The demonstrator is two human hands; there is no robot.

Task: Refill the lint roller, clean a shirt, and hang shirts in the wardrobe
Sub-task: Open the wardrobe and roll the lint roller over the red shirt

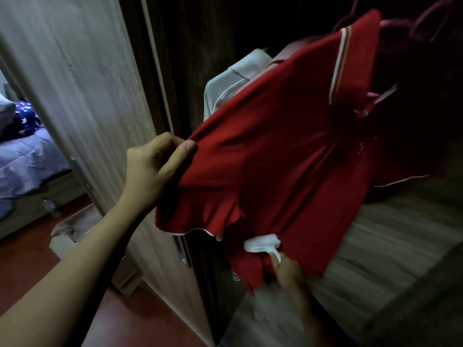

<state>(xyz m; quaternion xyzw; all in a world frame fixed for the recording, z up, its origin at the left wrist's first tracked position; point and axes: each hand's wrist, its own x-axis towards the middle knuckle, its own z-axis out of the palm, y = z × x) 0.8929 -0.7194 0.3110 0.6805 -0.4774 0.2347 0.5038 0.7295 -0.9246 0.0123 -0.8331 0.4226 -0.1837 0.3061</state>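
Note:
A red polo shirt with a white-striped collar hangs inside the open wardrobe, stretched out toward me. My left hand pinches its left sleeve and pulls the cloth taut. Below the shirt, my right hand holds the white lint roller by its handle, the roller head pressed against the lower red fabric. A pale beige shirt hangs behind the red one. Dark red hangers show at the top right, blurred.
The wooden wardrobe door stands open at left. A wooden shelf lies under the shirts. Beyond the door are a bed with lilac bedding, a cardboard box and a reddish floor.

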